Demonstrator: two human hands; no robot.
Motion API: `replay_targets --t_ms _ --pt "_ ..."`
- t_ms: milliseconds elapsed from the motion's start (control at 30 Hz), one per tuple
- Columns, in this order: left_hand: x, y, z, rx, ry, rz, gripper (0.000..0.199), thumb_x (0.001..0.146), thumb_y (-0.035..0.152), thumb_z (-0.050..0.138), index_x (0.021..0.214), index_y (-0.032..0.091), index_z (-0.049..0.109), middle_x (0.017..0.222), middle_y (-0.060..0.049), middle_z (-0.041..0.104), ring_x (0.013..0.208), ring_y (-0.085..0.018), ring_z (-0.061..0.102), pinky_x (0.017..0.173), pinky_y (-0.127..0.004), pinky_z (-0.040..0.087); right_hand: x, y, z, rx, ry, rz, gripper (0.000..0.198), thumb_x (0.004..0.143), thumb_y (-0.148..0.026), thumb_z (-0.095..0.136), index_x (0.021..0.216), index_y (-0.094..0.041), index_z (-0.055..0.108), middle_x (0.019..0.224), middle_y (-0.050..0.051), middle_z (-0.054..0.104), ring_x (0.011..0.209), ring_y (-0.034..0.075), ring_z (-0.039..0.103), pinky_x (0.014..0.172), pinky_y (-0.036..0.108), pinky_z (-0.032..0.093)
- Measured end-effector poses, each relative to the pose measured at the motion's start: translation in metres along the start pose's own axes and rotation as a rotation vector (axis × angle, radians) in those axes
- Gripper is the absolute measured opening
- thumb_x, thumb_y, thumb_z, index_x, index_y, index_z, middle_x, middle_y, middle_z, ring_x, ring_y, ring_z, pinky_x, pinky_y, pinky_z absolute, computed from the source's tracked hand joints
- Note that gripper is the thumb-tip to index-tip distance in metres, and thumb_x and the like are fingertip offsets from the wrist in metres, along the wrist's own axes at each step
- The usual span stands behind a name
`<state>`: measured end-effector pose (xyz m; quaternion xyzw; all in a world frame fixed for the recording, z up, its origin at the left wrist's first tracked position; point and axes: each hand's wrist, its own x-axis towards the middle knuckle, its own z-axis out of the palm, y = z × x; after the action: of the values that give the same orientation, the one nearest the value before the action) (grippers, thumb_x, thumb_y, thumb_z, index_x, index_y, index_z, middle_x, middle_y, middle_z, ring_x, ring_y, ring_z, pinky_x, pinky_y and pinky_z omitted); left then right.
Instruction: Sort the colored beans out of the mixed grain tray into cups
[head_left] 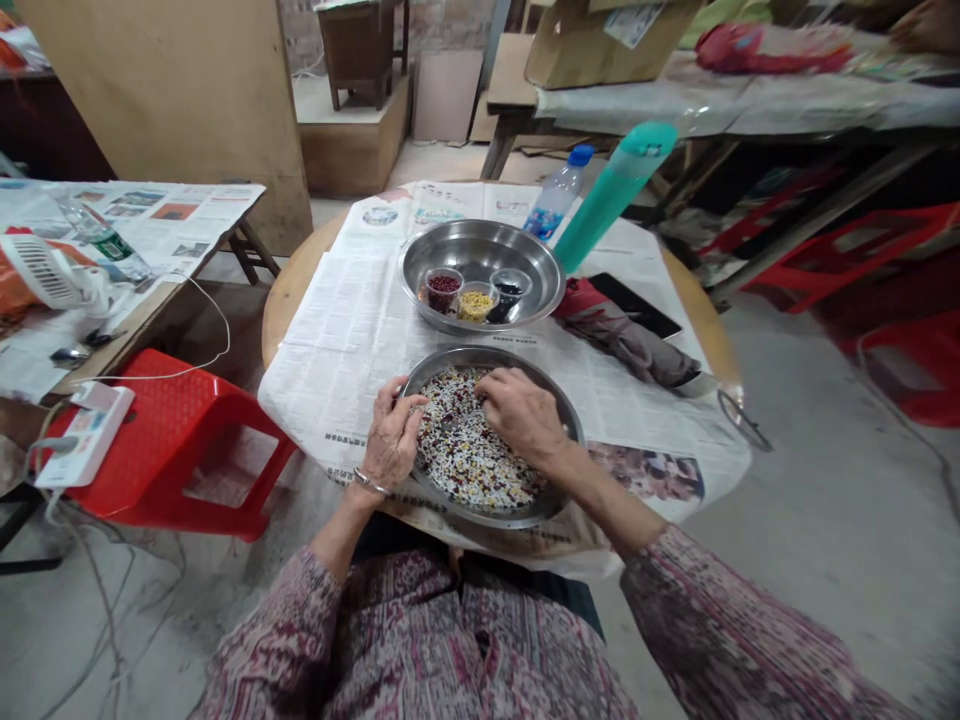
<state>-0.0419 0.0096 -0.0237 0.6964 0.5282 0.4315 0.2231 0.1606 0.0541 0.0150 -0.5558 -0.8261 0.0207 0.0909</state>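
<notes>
On the newspaper-covered round table, a wide metal basin (551,500) close to my body holds a spread of mixed white, yellow and dark red grains and beans (484,468). My left hand (394,435) grips its left rim, the thumb reaching over the inside edge. Over the far part of the mix, my right hand (521,410) has its fingers curled and pinched together; what is between the tips is hidden. Behind stands a second metal basin (544,265) with small clear cups of dark red beans (444,287), yellow beans (475,304) and black beans (508,284).
A water bottle (556,195) and a tall green container (615,195) stand at the back right. Beside them lie a folded umbrella (622,340) and a dark flat object (637,305). To the left, a red stool (180,450) carries a power strip (86,435) with trailing cables.
</notes>
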Motion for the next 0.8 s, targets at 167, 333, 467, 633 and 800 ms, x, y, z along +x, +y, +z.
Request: replay_targets --t_ms 167,333,467,633,800 --pt "0.0 -0.001 0.0 -0.014 -0.006 -0.003 0.023 0.097 0.02 0.043 0.11 0.021 0.062 0.142 -0.008 0.041 0.137 -0.021 0.038 0.119 -0.041 0.03 -0.007 0.017 0.0 0.042 -0.038 0.121 0.028 0.094 -0.03 0.049 0.113 -0.018 0.065 0.11 0.011 0.065 0.103 0.026 0.058 0.085 0.036 0.048" --pt "0.001 0.0 -0.001 -0.013 -0.008 0.004 0.023 0.097 0.019 0.043 0.109 0.02 0.062 0.142 -0.008 0.041 0.138 -0.022 0.037 0.119 -0.04 0.031 -0.042 0.001 -0.004 0.333 -0.174 -0.085 0.017 0.091 -0.022 0.055 0.105 -0.02 0.066 0.103 0.007 0.065 0.093 0.018 0.062 0.087 0.032 0.048" --pt "0.001 0.002 -0.001 -0.019 -0.004 -0.001 0.022 0.097 0.02 0.044 0.108 0.021 0.063 0.142 -0.007 0.041 0.137 -0.022 0.038 0.119 -0.041 0.031 -0.07 -0.013 -0.016 0.385 -0.236 -0.242 0.021 0.089 -0.018 0.058 0.109 -0.022 0.065 0.104 0.007 0.063 0.094 0.018 0.061 0.082 0.031 0.049" --pt "0.002 0.003 -0.002 -0.027 -0.008 -0.002 0.022 0.097 0.02 0.044 0.108 0.022 0.063 0.141 -0.007 0.041 0.136 -0.021 0.039 0.118 -0.041 0.032 -0.068 -0.018 -0.015 0.299 -0.294 -0.362 0.022 0.088 -0.01 0.055 0.097 -0.024 0.069 0.093 0.005 0.064 0.087 0.017 0.059 0.073 0.028 0.046" --pt "0.002 0.003 -0.002 -0.013 -0.003 -0.004 0.022 0.096 0.019 0.044 0.107 0.02 0.063 0.141 -0.008 0.041 0.135 -0.021 0.04 0.118 -0.041 0.032 -0.031 -0.011 -0.007 0.134 -0.123 -0.127 0.025 0.09 -0.01 0.051 0.102 -0.023 0.069 0.101 0.008 0.065 0.095 0.021 0.057 0.071 0.029 0.044"
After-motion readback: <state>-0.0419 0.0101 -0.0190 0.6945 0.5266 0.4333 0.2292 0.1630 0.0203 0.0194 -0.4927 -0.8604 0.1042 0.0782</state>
